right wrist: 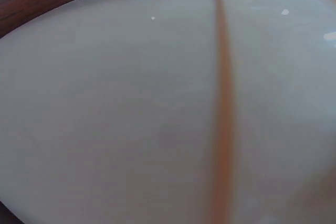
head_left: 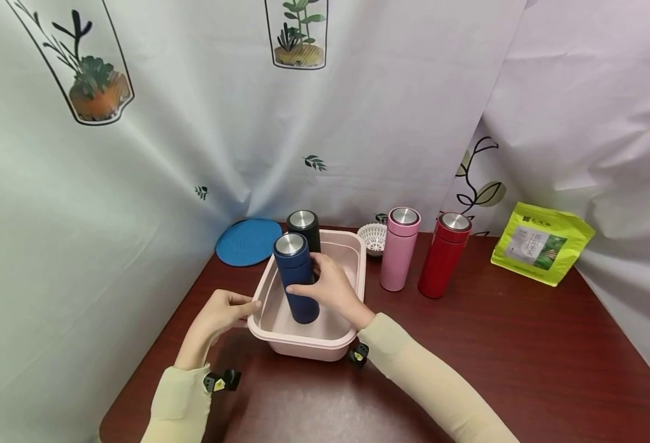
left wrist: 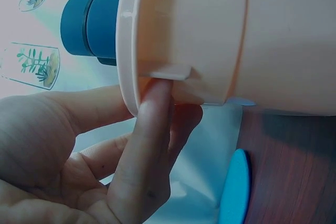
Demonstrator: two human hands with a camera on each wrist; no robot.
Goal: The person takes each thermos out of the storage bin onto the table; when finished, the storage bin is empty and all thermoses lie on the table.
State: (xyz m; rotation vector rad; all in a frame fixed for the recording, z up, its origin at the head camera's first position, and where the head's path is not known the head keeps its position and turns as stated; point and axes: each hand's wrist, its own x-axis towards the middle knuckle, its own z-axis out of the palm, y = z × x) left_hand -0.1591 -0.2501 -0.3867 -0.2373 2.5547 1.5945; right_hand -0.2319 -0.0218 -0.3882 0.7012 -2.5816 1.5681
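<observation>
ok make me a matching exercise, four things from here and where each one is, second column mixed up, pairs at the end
1 navy bottle
2 red bottle
3 left hand
4 green pouch

A at the rim of the pink tub
B farthest right of the four
C in the right hand
D just right of the pink bottle

Pairs: 1-C, 2-D, 3-A, 4-B

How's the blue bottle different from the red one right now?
The blue bottle is in the pink basin, while the red bottle stands on the table. The right hand grips the blue bottle; no hand touches the red bottle. Both are cylindrical with silvery lid tops.
</observation>
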